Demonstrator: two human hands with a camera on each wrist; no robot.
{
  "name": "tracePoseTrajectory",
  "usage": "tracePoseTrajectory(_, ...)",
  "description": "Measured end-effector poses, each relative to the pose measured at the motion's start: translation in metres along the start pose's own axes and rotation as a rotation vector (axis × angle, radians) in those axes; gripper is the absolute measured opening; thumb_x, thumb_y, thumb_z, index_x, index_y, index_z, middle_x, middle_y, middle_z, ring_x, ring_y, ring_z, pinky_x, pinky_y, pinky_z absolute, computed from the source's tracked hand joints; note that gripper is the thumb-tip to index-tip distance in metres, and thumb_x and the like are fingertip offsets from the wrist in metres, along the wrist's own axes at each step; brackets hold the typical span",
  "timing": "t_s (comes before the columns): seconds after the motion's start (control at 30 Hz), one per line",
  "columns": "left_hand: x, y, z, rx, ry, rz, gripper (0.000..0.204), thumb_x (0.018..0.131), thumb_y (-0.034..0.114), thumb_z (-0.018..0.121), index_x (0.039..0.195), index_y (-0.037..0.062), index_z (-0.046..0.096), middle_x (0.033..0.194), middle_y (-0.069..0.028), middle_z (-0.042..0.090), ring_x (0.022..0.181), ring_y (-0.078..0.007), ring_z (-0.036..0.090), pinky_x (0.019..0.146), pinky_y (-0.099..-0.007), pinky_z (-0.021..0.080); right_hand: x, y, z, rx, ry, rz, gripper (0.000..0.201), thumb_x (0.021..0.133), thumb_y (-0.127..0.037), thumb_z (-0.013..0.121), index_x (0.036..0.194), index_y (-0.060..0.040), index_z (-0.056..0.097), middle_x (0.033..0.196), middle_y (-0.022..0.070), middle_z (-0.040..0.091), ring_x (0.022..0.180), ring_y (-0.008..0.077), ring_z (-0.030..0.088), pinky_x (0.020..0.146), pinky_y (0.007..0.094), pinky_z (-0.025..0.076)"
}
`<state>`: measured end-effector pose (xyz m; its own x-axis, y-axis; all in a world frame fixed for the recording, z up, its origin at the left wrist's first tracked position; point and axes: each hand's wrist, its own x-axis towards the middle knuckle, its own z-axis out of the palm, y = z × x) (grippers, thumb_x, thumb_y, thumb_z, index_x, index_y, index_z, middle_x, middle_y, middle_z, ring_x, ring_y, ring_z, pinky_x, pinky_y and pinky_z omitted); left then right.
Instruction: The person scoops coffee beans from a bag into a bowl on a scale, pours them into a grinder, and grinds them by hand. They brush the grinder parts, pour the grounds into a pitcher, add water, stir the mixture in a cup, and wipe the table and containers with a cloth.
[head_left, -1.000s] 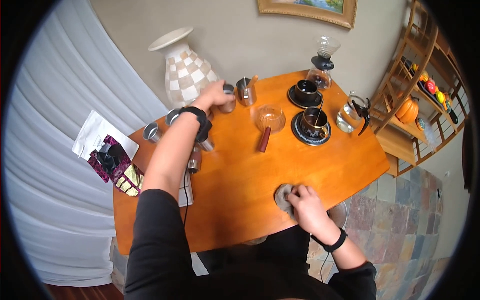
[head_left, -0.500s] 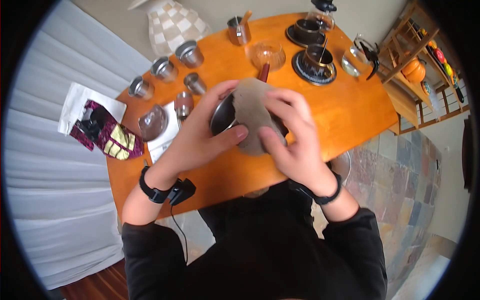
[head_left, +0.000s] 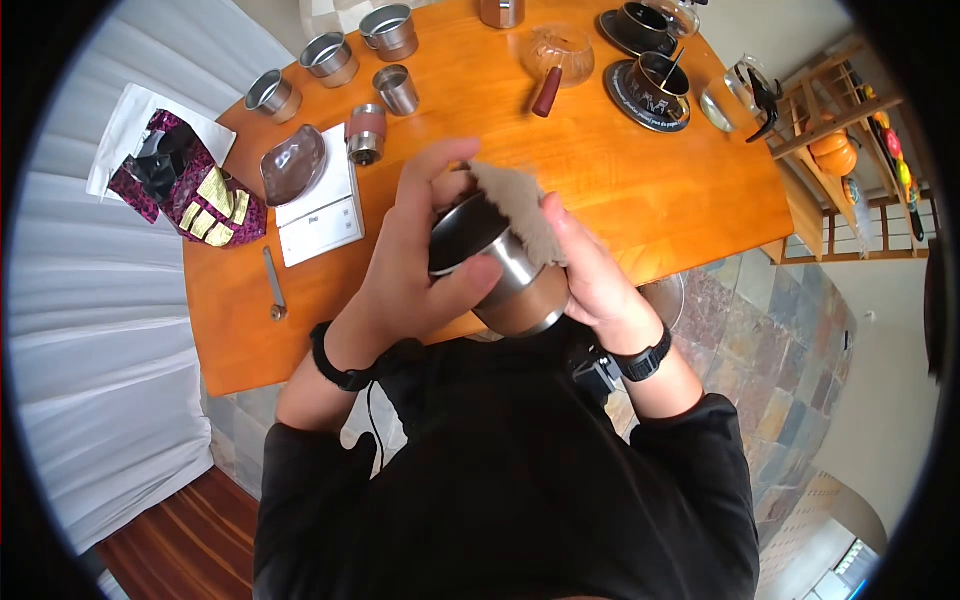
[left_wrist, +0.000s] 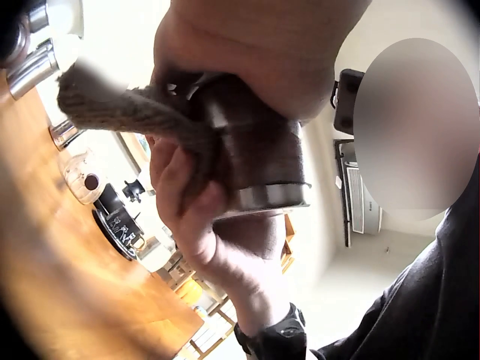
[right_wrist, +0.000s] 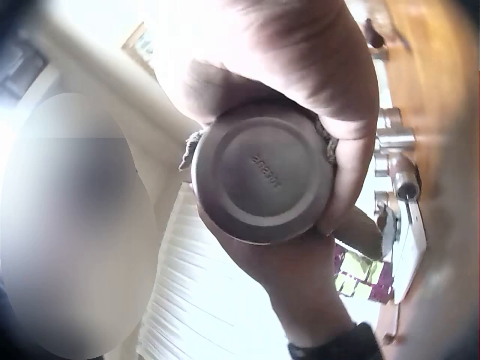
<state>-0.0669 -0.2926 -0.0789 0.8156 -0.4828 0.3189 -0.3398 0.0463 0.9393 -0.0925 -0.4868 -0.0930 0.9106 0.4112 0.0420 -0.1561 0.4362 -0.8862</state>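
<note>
A steel cup [head_left: 512, 268] with a brown band is held up close to my body, tilted with its mouth toward the left. My left hand [head_left: 400, 268] grips it at the rim side, thumb on the outer wall. My right hand [head_left: 598, 268] holds a grey-brown cloth [head_left: 522, 208] against the cup's far side and rim. The cup's stamped base [right_wrist: 264, 176] faces the camera in the right wrist view, with fingers wrapped round the wall. In the left wrist view, part of the cloth [left_wrist: 127, 112] hangs out beside the cup.
Several steel cups [head_left: 328, 62] and a banded hand grinder [head_left: 366, 135] stand at the left, near a white scale [head_left: 322, 232], a brown dish [head_left: 293, 166] and a coffee bag [head_left: 195, 180]. Farther right are a red-handled glass pot [head_left: 560, 60], a black cup [head_left: 662, 85] and a glass jug [head_left: 738, 95].
My left hand has come back from the far side of the table with the steel cup. My right hand has lifted the cloth from the front edge to the cup, which has since tilted.
</note>
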Motion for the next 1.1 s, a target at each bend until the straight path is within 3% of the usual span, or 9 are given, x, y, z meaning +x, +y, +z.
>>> tracePoseTrajectory(0.1,0.004,-0.008,-0.005,-0.04,-0.059,0.11,0.083,0.085,0.042,0.071,0.144,-0.0017,0.031,0.124,-0.0165,0.06,0.116,-0.027,0.059,0.101,-0.0366,0.043,-0.007,0.015,-0.007,0.893,-0.248,0.258,0.066,0.102,-0.057,0.038,0.149,-0.0113,0.032,0.143,0.0164,0.046,0.124,0.0371,0.055,0.087,0.0599,0.057)
tracePoseTrajectory(0.2,0.009,-0.017,-0.011,-0.059,-0.124,0.186,0.075,0.088,0.046,0.067,0.139,-0.0013,0.04,0.125,-0.0174,0.06,0.116,-0.0291,0.06,0.098,-0.0371,0.046,-0.007,0.026,-0.007,1.018,-0.259,0.286,0.067,0.101,-0.061,0.037,0.15,-0.0161,0.03,0.145,0.0186,0.042,0.122,0.0422,0.055,0.074,0.0675,0.057)
tracePoseTrajectory(0.33,0.008,-0.002,-0.008,0.197,-0.122,0.136,0.047,0.093,0.027,0.061,0.131,0.0014,0.052,0.133,-0.0206,0.057,0.117,-0.0345,0.06,0.097,-0.038,0.048,-0.008,0.023,-0.012,0.78,-0.011,0.212,0.068,0.101,-0.06,0.038,0.15,-0.0133,0.029,0.144,0.0188,0.044,0.121,0.0402,0.057,0.077,0.0587,0.06)
tracePoseTrajectory(0.4,0.002,0.004,0.009,0.206,0.171,0.085,0.038,0.096,0.013,0.054,0.132,-0.0001,0.052,0.14,-0.0219,0.051,0.123,-0.0333,0.056,0.102,-0.038,0.044,-0.005,0.017,-0.011,0.533,-0.003,0.083,0.069,0.099,-0.049,0.055,0.149,-0.01,0.028,0.145,0.0182,0.043,0.126,0.0355,0.054,0.09,0.0505,0.056)
tracePoseTrajectory(0.47,0.0,0.008,0.02,0.142,0.211,0.085,0.032,0.097,0.004,0.049,0.128,0.0006,0.053,0.143,-0.0212,0.047,0.13,-0.0303,0.05,0.107,-0.0381,0.039,-0.003,0.015,-0.001,-0.501,0.29,-0.414,0.076,0.092,-0.032,0.071,0.147,-0.0068,0.026,0.141,0.0164,0.045,0.128,0.0285,0.05,0.102,0.044,0.047)
tracePoseTrajectory(0.6,0.003,0.0,0.039,-0.073,0.404,0.183,0.025,0.096,0.004,0.051,0.121,0.0016,0.056,0.142,-0.0181,0.048,0.129,-0.0247,0.049,0.108,-0.0374,0.038,-0.003,0.021,0.017,-0.296,0.255,-0.448,0.076,0.09,-0.023,0.072,0.144,-0.0012,0.023,0.137,0.0134,0.044,0.128,0.0224,0.046,0.108,0.0411,0.039)
tracePoseTrajectory(0.8,0.002,-0.01,0.038,-0.4,0.324,0.236,0.032,0.097,0.013,0.045,0.123,-0.0045,0.052,0.134,-0.0208,0.054,0.125,-0.0265,0.052,0.107,-0.0384,0.04,-0.014,0.025,0.008,0.16,0.135,-0.062,0.086,0.098,-0.059,0.051,0.153,-0.0003,0.022,0.145,0.0124,0.04,0.131,0.0207,0.043,0.109,0.0376,0.037)
tracePoseTrajectory(0.93,0.011,-0.026,0.036,-0.084,0.441,0.301,0.033,0.103,0.02,0.035,0.122,-0.0034,0.048,0.14,-0.024,0.047,0.132,-0.0319,0.047,0.115,-0.0455,0.034,-0.014,0.03,0.01,0.074,0.166,-0.121,0.089,0.093,-0.056,0.061,0.152,-0.0021,0.022,0.145,0.0118,0.04,0.13,0.0207,0.044,0.107,0.0381,0.039)
tracePoseTrajectory(1.1,-0.005,-0.011,0.061,-0.289,0.392,0.131,0.04,0.104,0.026,0.034,0.136,0.0016,0.037,0.142,-0.0218,0.046,0.131,-0.0296,0.048,0.112,-0.0404,0.037,-0.005,0.034,0.007,-0.454,0.344,-0.642,0.1,0.082,-0.053,0.077,0.146,0.0003,0.022,0.139,0.0151,0.04,0.126,0.0228,0.048,0.105,0.0418,0.042)
